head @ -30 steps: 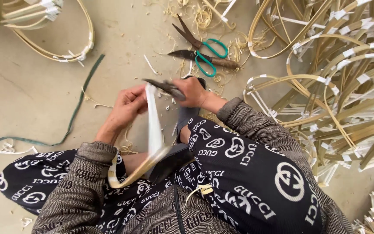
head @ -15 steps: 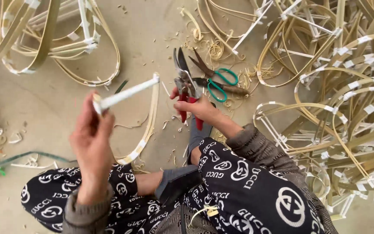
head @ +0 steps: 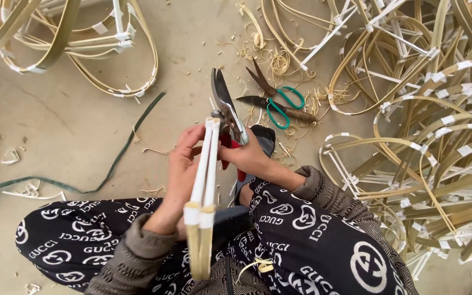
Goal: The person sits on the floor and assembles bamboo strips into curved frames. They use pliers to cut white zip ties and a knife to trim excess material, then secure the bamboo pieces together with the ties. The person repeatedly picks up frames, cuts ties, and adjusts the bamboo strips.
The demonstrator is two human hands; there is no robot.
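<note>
Above the lap, left hand (head: 178, 169) gripping bamboo strips (head: 206, 175), right hand (head: 249, 158) clutching red-handled shears (head: 226, 112)

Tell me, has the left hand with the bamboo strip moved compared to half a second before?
Yes. The left hand brought the bamboo strip rightward, toward the green-handled scissors lying on the floor, meeting the pruning shears.

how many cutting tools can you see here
2: red-handled pruning shears in the right hand, and green-handled scissors lying on the floor just beyond. More may hide under the strips.
</note>
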